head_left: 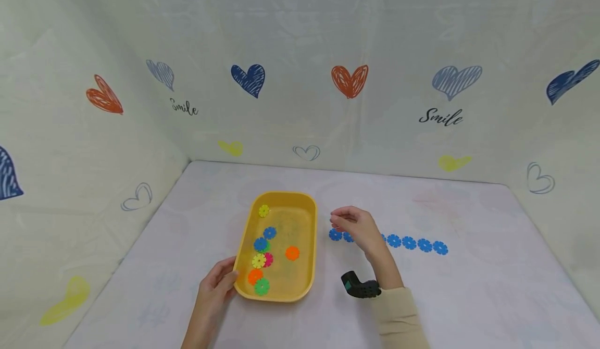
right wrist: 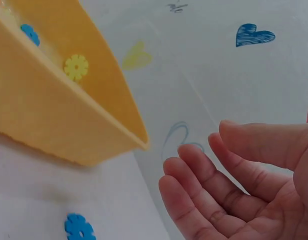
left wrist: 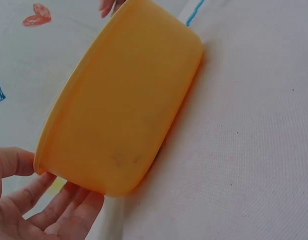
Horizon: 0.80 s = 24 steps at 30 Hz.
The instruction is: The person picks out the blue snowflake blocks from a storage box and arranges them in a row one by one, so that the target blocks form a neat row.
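Note:
My left hand (head_left: 214,286) grips the near left corner of a yellow plastic tray (head_left: 300,226). In the left wrist view the thumb lies at the tray's rim and the fingers reach along its outer side. Inside the tray lie several flower-shaped plastic discs: an orange disc (head_left: 292,253) apart on the right, others in blue, yellow, pink and green along the left. My right hand (head_left: 360,229) hovers right of the tray, above a row of blue flower discs (head_left: 409,242), hiding part of it. Nothing shows between its loosely bent fingers (right wrist: 194,187) in the right wrist view.
A white cloth covers the table (head_left: 487,281). Behind it and at the sides stand pale sheet walls (head_left: 290,31) printed with hearts and the word Smile. A black strap device (head_left: 361,286) sits at my right wrist, beside a beige sleeve (head_left: 398,312).

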Each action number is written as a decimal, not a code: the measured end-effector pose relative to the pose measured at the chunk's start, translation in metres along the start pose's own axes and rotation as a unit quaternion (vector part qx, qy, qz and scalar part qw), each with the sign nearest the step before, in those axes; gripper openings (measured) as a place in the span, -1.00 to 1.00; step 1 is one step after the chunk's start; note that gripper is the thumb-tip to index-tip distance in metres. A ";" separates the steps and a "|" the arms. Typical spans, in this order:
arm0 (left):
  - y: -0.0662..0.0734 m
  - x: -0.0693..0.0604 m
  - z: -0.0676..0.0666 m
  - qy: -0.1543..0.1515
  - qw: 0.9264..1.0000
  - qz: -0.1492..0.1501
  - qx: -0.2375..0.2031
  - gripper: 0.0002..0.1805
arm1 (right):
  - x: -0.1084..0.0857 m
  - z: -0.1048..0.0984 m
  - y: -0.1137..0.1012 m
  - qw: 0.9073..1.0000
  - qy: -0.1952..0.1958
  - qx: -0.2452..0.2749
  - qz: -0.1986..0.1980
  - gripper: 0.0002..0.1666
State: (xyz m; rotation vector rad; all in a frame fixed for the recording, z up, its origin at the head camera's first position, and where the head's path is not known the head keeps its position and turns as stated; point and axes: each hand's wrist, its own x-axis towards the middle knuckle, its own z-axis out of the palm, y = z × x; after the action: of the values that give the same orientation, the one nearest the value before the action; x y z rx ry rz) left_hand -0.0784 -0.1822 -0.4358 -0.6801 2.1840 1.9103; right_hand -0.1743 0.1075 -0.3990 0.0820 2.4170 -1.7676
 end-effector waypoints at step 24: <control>0.000 0.000 0.000 -0.001 1.000 0.004 0.002 -0.53 | 0.019 0.099 -0.021 0.985 -0.152 -0.075 -0.030 -0.70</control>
State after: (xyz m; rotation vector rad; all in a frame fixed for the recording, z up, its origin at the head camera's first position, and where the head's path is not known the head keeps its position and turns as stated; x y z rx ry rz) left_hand -0.0784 -0.1819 -0.4362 -0.6682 2.1928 1.9082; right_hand -0.1869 0.0061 -0.4115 -0.2614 2.3373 -1.4868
